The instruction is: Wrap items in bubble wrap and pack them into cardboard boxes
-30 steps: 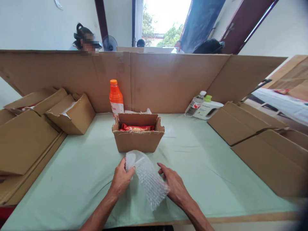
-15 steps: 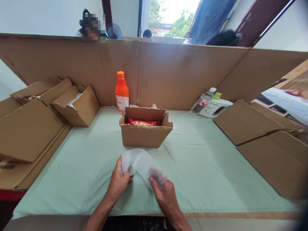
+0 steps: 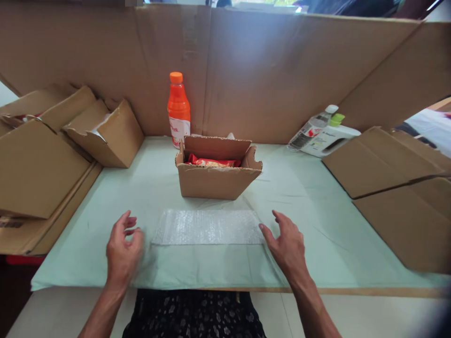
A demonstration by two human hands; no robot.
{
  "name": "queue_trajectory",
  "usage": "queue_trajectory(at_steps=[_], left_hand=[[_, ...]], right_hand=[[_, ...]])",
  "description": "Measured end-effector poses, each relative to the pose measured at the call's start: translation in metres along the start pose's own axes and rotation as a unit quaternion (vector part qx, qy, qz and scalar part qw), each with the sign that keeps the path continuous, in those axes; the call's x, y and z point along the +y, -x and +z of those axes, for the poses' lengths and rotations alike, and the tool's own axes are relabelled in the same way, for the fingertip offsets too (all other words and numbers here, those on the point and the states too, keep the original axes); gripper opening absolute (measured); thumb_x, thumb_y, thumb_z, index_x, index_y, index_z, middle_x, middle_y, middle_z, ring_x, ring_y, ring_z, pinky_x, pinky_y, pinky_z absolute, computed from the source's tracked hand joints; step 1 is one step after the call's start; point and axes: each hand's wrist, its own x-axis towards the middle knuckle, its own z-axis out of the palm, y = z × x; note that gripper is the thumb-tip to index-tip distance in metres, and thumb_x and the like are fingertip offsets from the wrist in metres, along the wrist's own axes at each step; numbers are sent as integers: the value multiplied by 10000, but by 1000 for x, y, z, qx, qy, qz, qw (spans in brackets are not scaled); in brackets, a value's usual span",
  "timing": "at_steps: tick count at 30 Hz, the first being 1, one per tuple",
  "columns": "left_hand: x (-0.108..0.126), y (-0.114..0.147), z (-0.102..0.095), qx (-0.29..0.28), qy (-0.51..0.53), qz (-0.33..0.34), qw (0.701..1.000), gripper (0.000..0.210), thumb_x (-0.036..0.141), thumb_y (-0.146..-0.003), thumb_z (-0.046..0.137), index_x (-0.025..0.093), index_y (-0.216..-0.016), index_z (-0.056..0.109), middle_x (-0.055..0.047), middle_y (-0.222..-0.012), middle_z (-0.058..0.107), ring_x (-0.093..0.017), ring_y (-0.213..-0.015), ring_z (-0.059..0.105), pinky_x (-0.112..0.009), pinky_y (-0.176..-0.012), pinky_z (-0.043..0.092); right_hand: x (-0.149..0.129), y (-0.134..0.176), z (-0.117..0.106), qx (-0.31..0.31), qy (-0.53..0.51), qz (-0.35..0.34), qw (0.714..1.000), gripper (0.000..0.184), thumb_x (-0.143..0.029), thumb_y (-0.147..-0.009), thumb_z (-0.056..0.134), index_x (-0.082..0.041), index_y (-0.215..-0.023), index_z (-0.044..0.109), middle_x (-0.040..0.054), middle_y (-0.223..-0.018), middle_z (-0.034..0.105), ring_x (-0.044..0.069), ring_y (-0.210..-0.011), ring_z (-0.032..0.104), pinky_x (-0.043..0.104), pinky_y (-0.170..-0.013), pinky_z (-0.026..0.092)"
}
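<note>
A strip of bubble wrap (image 3: 209, 227) lies flat on the pale green cloth, spread from left to right. My left hand (image 3: 123, 246) is off its left end, fingers loosely curled but apart, holding nothing. At the right end, my right hand (image 3: 285, 239) has thumb and fingers spread, and its thumb is close to the wrap's edge; whether they touch I cannot tell. Just behind the wrap stands an open cardboard box (image 3: 211, 183), with a red-wrapped packet (image 3: 214, 162) showing inside it.
An orange bottle (image 3: 178, 110) stands behind the box. At the back right, a clear plastic bottle (image 3: 312, 129) leans against a white jug (image 3: 331, 141). Cardboard boxes (image 3: 105, 134) crowd the left side, more cardboard (image 3: 384, 162) the right. A tall cardboard panel (image 3: 264, 75) closes off the back.
The bubble wrap, bent up between both hands before, now lies flat on the cloth. Both hands have let go and moved apart. The view has tilted down.
</note>
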Motion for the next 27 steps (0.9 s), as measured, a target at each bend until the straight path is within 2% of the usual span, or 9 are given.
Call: queue_trajectory(at_steps=[2,4,7,9,11,16,21,25,27], left_hand=[[21,7,22,-42,-24,154,987,430,236,-888,500,194,-1312,556,-115,-1226,644,-247,-1087,631,-417,-886,567],[33,14,51,-115,-35,290,949,425,164,-917,421,179,-1319,558,-130,-1305,625,-251,-1238,572,-453,-1034,497],[20,18,82,-174,-115,358,910,490,169,-938,388,125,-1421,467,-172,-1409,571,-282,-1346,498,-502,-1104,428],[-3,15,82,-176,-188,356,898,523,259,-961,424,102,-1459,419,-188,-1466,520,-319,-1390,448,-548,-1135,368],[-23,11,72,-173,-239,347,890,557,336,-973,439,108,-1479,395,-179,-1517,465,-338,-1432,385,-574,-1163,299],[-33,4,46,-168,-234,318,903,532,378,-994,383,103,-1447,432,-176,-1507,475,-320,-1432,382,-537,-1155,315],[-19,1,33,-76,-271,180,942,503,400,-946,443,80,-1322,539,-193,-1216,658,-353,-1141,590,-520,-953,481],[-15,0,31,-121,-298,147,935,498,269,-887,472,78,-1344,519,-154,-1061,698,-329,-1008,627,-487,-889,498],[-15,-4,31,-135,-257,150,945,506,198,-867,445,87,-1358,498,-130,-1065,697,-271,-961,648,-419,-880,514]], right_hand=[[-39,3,12,-13,-39,-90,995,406,-312,-923,517,-146,-1289,575,181,-1286,634,316,-1167,585,499,-987,455],[-90,5,34,-91,-79,-193,974,385,-194,-911,485,-158,-1279,590,163,-1331,612,279,-1211,563,451,-1009,457],[-132,10,65,-194,-100,-298,929,506,-198,-897,520,-148,-1401,508,145,-1417,557,258,-1332,469,431,-1073,416],[-116,15,70,-201,-75,-295,931,559,-302,-929,534,-157,-1462,448,135,-1501,482,269,-1415,377,455,-1125,354],[-71,19,59,-178,-21,-242,953,576,-379,-957,512,-174,-1487,422,130,-1548,425,288,-1440,342,484,-1136,319],[31,15,14,-64,101,-80,990,441,-354,-1005,376,-122,-1324,573,185,-1375,585,316,-1259,522,474,-991,409],[16,4,12,-41,115,-18,992,384,-428,-950,475,-133,-1129,643,158,-1131,676,304,-994,588,426,-835,433],[-7,0,16,-70,5,12,997,272,-413,-883,515,-181,-793,623,105,-896,684,256,-829,592,371,-750,440],[-12,7,6,-95,-102,50,989,276,-434,-871,519,-182,-824,622,57,-754,649,212,-703,585,326,-671,454]])
